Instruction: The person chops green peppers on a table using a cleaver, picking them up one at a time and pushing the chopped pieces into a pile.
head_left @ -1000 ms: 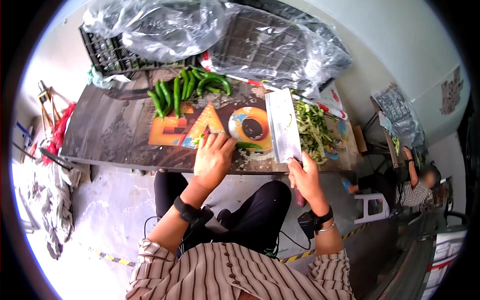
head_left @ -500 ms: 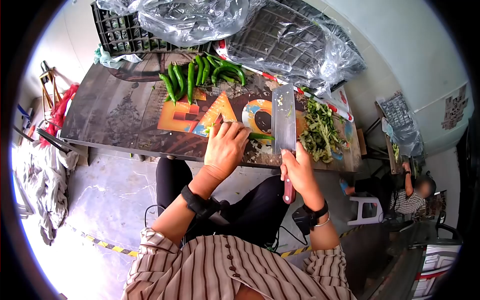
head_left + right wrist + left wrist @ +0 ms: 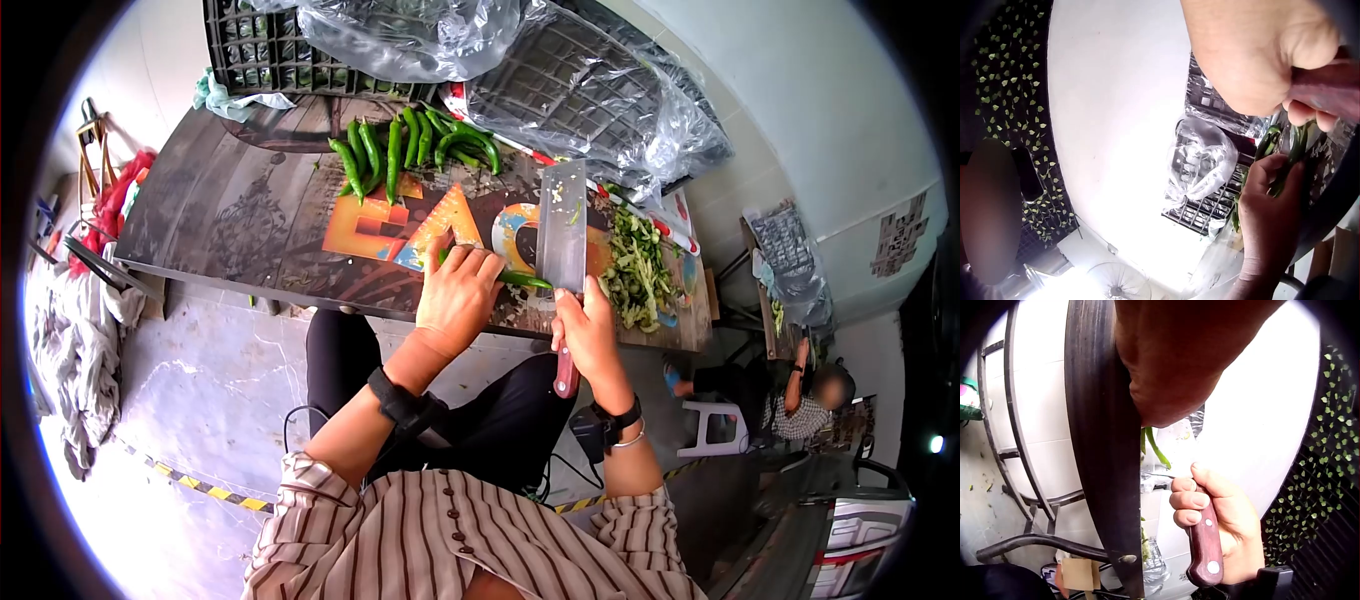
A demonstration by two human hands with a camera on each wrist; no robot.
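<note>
Presently grips, over a dark, wood-patterned worktop [image 3: 235, 245], a broad, rectangular, red-brown-handled metal cleaver [image 3: 563, 225] in the right hand [image 3: 590, 338]; with the left hand [image 3: 457, 295], pinches a long, slim green pepper [image 3: 525, 279] on the worktop, just beside the cleaver.

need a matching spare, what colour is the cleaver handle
The handle is reddish brown, clearest in the left wrist view.
</note>
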